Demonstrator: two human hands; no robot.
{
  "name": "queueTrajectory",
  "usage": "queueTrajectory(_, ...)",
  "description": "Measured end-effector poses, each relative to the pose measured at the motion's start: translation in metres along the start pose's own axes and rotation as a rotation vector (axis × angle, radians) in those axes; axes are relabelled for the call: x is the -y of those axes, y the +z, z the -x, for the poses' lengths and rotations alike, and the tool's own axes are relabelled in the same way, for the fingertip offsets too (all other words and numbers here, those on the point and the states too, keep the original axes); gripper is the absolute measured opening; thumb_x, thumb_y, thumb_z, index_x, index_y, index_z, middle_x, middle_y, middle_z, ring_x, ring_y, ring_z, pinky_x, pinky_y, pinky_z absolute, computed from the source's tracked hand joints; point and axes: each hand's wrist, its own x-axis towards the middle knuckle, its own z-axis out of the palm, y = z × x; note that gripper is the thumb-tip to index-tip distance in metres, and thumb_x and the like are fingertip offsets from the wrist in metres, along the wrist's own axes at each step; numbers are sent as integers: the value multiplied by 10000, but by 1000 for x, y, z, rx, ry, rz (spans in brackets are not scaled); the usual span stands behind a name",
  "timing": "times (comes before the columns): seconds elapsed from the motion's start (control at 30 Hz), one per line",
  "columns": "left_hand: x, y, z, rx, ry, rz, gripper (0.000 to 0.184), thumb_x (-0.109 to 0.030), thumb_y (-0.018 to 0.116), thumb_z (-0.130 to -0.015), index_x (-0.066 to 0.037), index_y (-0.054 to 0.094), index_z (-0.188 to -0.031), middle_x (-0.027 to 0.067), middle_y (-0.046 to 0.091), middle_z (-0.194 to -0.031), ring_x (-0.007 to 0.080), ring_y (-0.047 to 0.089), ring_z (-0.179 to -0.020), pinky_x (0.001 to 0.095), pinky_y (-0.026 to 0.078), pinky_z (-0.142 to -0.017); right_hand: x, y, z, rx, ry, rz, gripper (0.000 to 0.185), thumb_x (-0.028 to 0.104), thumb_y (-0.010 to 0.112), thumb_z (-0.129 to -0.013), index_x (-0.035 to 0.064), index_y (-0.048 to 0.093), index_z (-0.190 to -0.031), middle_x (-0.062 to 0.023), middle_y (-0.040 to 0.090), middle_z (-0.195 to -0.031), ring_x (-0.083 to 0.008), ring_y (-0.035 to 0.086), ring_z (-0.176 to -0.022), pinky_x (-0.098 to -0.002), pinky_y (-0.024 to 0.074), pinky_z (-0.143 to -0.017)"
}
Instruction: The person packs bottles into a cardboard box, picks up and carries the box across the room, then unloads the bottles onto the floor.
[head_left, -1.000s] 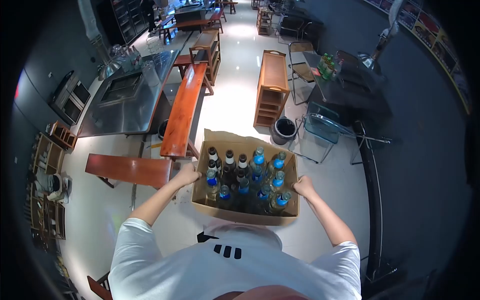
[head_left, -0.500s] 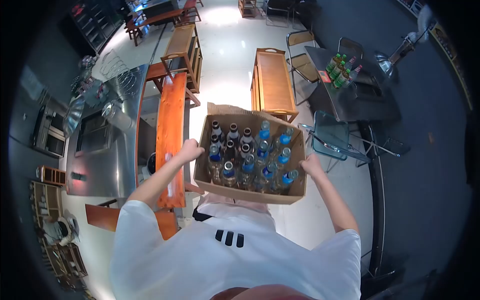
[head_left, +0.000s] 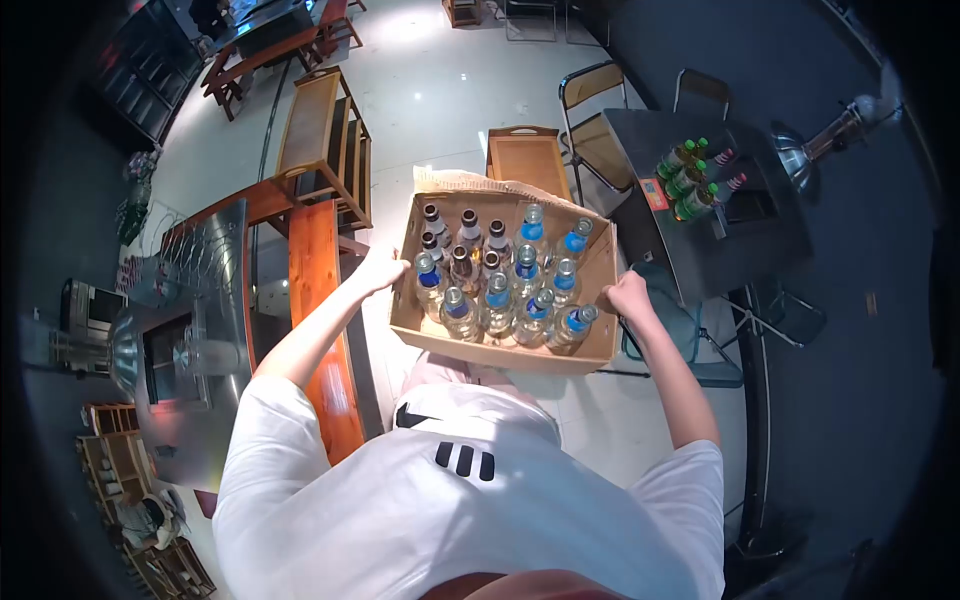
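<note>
Between my two hands a cardboard box (head_left: 500,352) is held up in front of my body, its top uncovered. Several glass bottles (head_left: 497,300) stand inside it, clear ones with blue labels and darker brown ones at the back left. My left hand (head_left: 381,270) is closed on the box's left edge. On the opposite edge my right hand (head_left: 628,296) is closed too. The fingertips of both hands are partly hidden by the box walls.
To the right stands a dark table (head_left: 655,240) with several green-capped bottles (head_left: 690,185) on it, and chairs (head_left: 600,100) around it. A wooden trolley (head_left: 525,160) is ahead. On the left are an orange wooden bench (head_left: 318,270) and a steel-topped table (head_left: 225,380).
The trolley and the right-hand table appear nearer as I have moved forward. The box, still in both hands, sits slightly higher in view and is lit more brightly.
</note>
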Motion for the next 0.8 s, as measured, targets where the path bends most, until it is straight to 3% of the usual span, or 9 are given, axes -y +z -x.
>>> queueTrajectory(0.07, -20, -7, -35, 62, -58, 4, 273, -190, 626, -667, 78, 580, -685, 163, 560, -573, 220, 581, -559, 342, 471, -551, 14, -9, -28, 18, 58, -122, 193, 122, 630, -607, -68, 603, -583, -231, 596, -588, -299, 643, -603, -367, 490, -586)
queueTrajectory(0.13, -19, 0, -72, 48, -19, 36, 282, -183, 602, -679, 98, 588, -659, 212, 562, -547, 263, 610, -548, 366, 481, -552, -2, -3, -63, -34, 30, -31, 200, 128, 634, -603, -67, 600, -576, -240, 585, -577, -315, 635, -589, -376, 488, -578)
queueTrajectory(0.3, -13, 29, -178, 134, 11, 16, 260, -166, 601, -694, 93, 602, -668, 244, 574, -578, 286, 638, -596, 378, 499, -590, -37, 17, -149, -76, 68, 29, 230, 155, 648, -595, -65, 587, -564, -261, 562, -576, -368, 609, -576, -407, 483, -572)
queueTrajectory(0.47, -18, 64, -247, 191, -3, 51, 239, -145, 596, -698, 93, 609, -685, 276, 576, -623, 358, 638, -659, 402, 508, -647, -70, 30, -217, -45, 109, 48, 254, 178, 676, -620, -64, 603, -600, -244, 571, -584, -339, 623, -598, -397, 489, -588)
queueTrajectory(0.53, -22, 74, -259, 190, -20, -30, 237, -142, 592, -695, 94, 611, -693, 289, 575, -658, 376, 630, -688, 412, 505, -665, -79, 36, -228, -63, 113, 63, 246, 173, 680, -629, -65, 619, -640, -231, 582, -588, -313, 636, -604, -383, 493, -585)
queueTrajectory(0.63, -11, 107, -273, 144, 0, 28, 244, -146, 586, -698, 96, 604, -677, 301, 572, -681, 397, 619, -716, 428, 498, -699, -94, 42, -249, -73, 88, 151, 292, 212, 702, -636, -59, 599, -613, -259, 556, -600, -374, 612, -642, -426, 486, -608)
queueTrajectory(0.8, -1, 136, -279, 160, -46, -66, 255, -157, 581, -704, 97, 605, -688, 303, 576, -699, 412, 608, -734, 438, 493, -715, -111, 61, -260, -46, 151, 129, 264, 199, 681, -651, -56, 610, -657, -254, 578, -646, -367, 617, -674, -428, 485, -634)
